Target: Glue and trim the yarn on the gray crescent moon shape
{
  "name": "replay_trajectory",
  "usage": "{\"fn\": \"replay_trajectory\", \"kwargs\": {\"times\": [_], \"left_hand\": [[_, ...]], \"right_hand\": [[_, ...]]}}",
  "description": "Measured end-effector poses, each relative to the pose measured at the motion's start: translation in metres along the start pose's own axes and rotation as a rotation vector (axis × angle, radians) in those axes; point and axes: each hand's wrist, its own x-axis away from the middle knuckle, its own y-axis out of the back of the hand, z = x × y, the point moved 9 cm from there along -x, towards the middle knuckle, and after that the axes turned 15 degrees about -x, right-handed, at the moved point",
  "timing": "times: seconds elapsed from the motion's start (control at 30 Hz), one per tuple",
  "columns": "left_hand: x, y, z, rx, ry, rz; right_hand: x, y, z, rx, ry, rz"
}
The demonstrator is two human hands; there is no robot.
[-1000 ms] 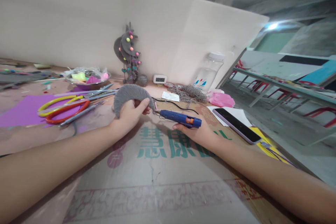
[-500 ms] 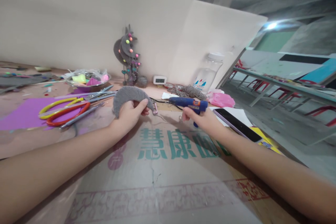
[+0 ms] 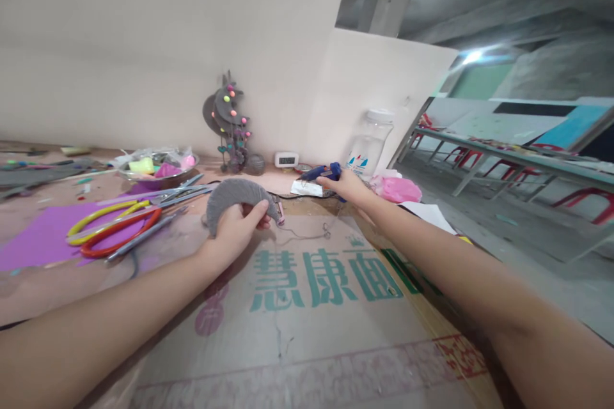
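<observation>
Bowl (image 3: 181,177) of bright pieces (image 3: 142,166), one clear bottle (image 3: 363,148).
My left hand (image 3: 235,225) pinches one grey crescent (image 3: 238,189); my right hand (image 3: 352,189) grips one blue glue gun (image 3: 316,172).

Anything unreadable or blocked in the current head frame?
Blue glue gun: head view, handle mostly hidden by the right grip.
Gray crescent: head view, inner edge partly covered by the left grip.
Small clock: head view, digits too small and blurred.
White paper: head view, part hidden by the right forearm.
Purple sheet: head view, cut off by left edge.
</observation>
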Motion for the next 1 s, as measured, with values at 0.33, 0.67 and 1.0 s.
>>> {"fn": "replay_trajectory", "kwargs": {"times": [0.33, 0.67, 1.0], "left_hand": [[-0.004, -0.004, 0.003, 0.03, -0.034, 0.023], [0.002, 0.001, -0.003, -0.006, -0.044, -0.001], [-0.002, -0.001, 0.003, -0.022, -0.058, -0.008]], "right_hand": [[0.015, 0.024, -0.017, 0.177, 0.012, 0.0], [0.098, -0.016, 0.072, -0.064, 0.171, 0.261], [0.123, -0.091, 0.072, -0.632, -0.193, 0.505]]}}
